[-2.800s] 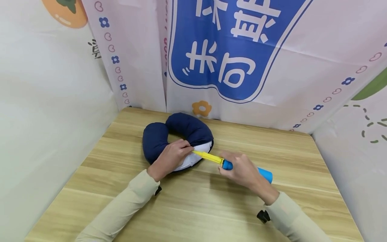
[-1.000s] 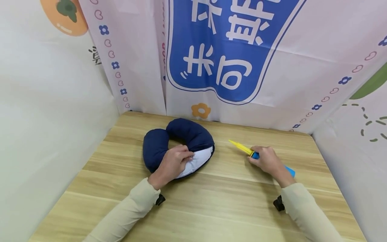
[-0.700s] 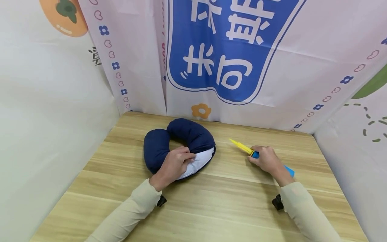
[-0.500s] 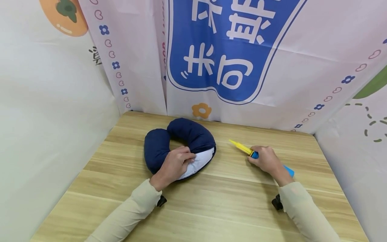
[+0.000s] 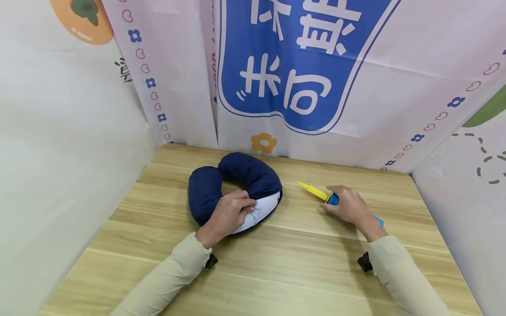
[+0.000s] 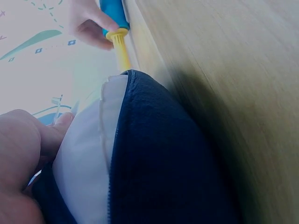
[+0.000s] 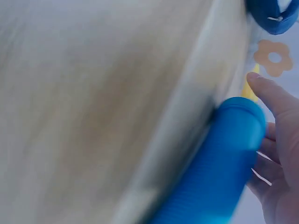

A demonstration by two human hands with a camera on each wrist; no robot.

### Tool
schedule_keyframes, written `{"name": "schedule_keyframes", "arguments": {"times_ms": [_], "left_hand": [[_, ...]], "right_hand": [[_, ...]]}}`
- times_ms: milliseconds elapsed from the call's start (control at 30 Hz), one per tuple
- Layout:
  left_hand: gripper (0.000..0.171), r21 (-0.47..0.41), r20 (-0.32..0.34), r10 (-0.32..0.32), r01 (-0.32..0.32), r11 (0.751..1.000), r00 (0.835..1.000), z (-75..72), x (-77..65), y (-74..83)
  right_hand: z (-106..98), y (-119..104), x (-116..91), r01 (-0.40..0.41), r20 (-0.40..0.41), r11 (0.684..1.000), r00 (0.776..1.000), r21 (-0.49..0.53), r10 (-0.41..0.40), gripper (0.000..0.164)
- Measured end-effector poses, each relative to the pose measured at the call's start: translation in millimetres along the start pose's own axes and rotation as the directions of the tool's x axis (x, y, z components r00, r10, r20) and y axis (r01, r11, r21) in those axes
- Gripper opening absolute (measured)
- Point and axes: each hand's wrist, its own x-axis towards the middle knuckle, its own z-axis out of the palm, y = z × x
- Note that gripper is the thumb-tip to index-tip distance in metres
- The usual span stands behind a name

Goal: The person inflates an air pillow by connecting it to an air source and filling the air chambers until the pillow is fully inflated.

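Observation:
A navy U-shaped neck pillow [image 5: 253, 173] lies on the wooden table, its zipped cover pulled apart along the curve. White inner lining [image 6: 84, 144] bulges from the opening. My left hand [image 5: 227, 210] pinches the pillow at the inner edge of this gap; a small clear valve [image 6: 57, 100] stands up by the fingertips. To the right, a blue hand pump [image 7: 219, 163] with a yellow nozzle [image 5: 312, 189] lies on the table, nozzle toward the pillow. My right hand [image 5: 348, 204] is over the pump, thumb and fingers spread apart and loose around it.
The wooden table [image 5: 284, 267] meets a printed cloth backdrop [image 5: 178, 87] behind the pillow. White cloth walls [image 5: 71, 145] stand at the left and right sides.
My right hand has drawn the pump's nozzle away from the pillow and moved right, setting the pump down. Its fingers have just loosened. My left hand keeps its pinch on the pillow.

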Motion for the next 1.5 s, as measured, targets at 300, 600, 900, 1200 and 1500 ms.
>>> {"name": "schedule_keyframes", "arguments": {"times_ms": [300, 600, 900, 1200, 1500], "left_hand": [[0.009, 0.002, 0.003, -0.003, 0.003, 1.0, 1.0, -2.6, 1.7, -1.5], [0.01, 0.001, 0.012, -0.017, 0.017, 1.0, 1.0, -4.2, 1.7, -1.7], [0.01, -0.001, 0.016, -0.029, 0.029, 1.0, 0.999, -1.4, -0.8, -1.3], [0.009, 0.002, 0.029, -0.039, 0.039, 0.999, 0.999, 0.0, -2.2, 0.0], [0.007, 0.011, 0.019, -0.021, 0.021, 1.0, 1.0, -0.8, -2.4, -0.3]], "right_hand": [[-32, -36, 0, 0.095, 0.016, 0.995, 0.995, 0.002, -0.096, 0.061], [-29, -90, -1, 0.241, 0.005, 0.969, 0.97, 0.051, -0.241, 0.046], [0, -127, 6, 0.385, -0.068, 0.919, 0.922, 0.089, -0.38, 0.032], [26, -150, 10, 0.374, -0.096, 0.887, 0.927, 0.271, -0.362, 0.014], [46, -159, 11, 0.346, -0.17, 0.842, 0.938, 0.414, -0.301, 0.007]]}}
